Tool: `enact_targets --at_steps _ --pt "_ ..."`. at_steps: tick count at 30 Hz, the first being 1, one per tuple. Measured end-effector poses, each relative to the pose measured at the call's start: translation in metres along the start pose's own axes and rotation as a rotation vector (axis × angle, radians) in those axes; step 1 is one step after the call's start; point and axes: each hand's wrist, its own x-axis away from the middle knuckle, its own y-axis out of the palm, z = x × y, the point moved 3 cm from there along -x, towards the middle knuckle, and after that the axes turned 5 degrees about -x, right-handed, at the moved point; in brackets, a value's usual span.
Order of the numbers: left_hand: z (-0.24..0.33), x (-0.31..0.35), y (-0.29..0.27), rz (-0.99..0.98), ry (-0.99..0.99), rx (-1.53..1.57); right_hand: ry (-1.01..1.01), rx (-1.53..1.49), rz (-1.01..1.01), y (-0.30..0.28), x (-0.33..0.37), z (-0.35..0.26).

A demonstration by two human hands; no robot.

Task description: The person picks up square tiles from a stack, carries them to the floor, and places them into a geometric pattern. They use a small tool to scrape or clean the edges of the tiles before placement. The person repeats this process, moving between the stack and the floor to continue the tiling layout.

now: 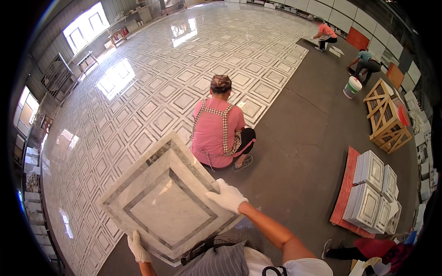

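Note:
A large square marble tile (168,211), white with grey inlaid bands forming nested squares, is held up tilted in front of my body. My left hand (137,247), in a white glove, grips its lower left edge. The gloved right hand (227,196) clasps the tile's right edge, thumb lying on the face and the other fingers partly hidden. Just beyond the tile a person in a pink shirt (216,129), checked apron and patterned cap squats, back toward me, at the border of the laid tile floor (152,119).
Dark grey bare floor (294,133) runs along the right. Stacked tiles (368,170) stand on a red pallet (346,184). Farther back are a wooden crate (384,119), a white bucket (352,87) and two crouching people (367,62). Another person (357,254) is at lower right.

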Motion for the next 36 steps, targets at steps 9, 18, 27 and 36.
enact_targets --at_steps 9,18,27,36 --pt "-0.010 -0.004 -0.005 0.003 -0.015 0.056 0.001 -0.011 -0.003 -0.002 -0.001 0.001" --pt "-0.009 -0.008 -0.010 0.000 -0.008 -0.007 -0.003 -0.008 0.000 -0.001 -0.002 0.003" --pt "-0.002 0.000 -0.004 0.022 -0.016 -0.011 -0.016 -0.023 0.006 -0.001 -0.004 0.006" --pt "-0.018 -0.010 -0.020 -0.001 -0.012 -0.053 0.006 -0.034 -0.008 -0.004 0.000 0.005"
